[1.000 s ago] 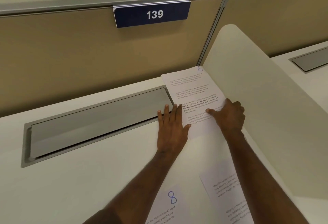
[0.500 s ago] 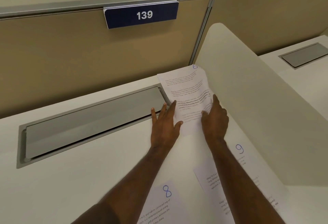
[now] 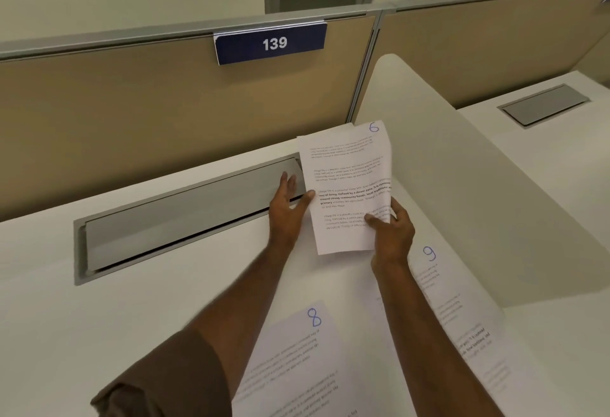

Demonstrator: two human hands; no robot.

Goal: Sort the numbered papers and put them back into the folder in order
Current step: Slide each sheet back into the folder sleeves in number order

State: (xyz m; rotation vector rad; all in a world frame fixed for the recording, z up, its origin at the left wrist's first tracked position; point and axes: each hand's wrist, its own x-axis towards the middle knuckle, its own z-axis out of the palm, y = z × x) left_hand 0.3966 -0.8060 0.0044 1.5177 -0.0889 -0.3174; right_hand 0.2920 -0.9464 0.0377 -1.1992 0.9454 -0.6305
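A printed sheet marked 6 (image 3: 350, 179) is lifted off the white desk, curved between both hands. My right hand (image 3: 392, 231) pinches its lower right edge, thumb on the printed face. My left hand (image 3: 287, 205) holds its left edge, thumb on the front and fingers behind. The sheet marked 9 (image 3: 442, 288) lies flat on the desk below the right hand, partly hidden by my right forearm. The sheet marked 8 (image 3: 297, 360) lies near the front edge between my forearms. No folder is in view.
A grey metal cable flap (image 3: 185, 218) is set into the desk (image 3: 132, 311) on the left. A tan partition with a blue 139 sign (image 3: 270, 43) stands behind. A cream curved divider (image 3: 478, 192) rises on the right, close to the sheets.
Sheet 6 lay flat under both hands a second ago; now both hands have gripped it and raised it off the desk. Sheet 9 has come into view beneath it.
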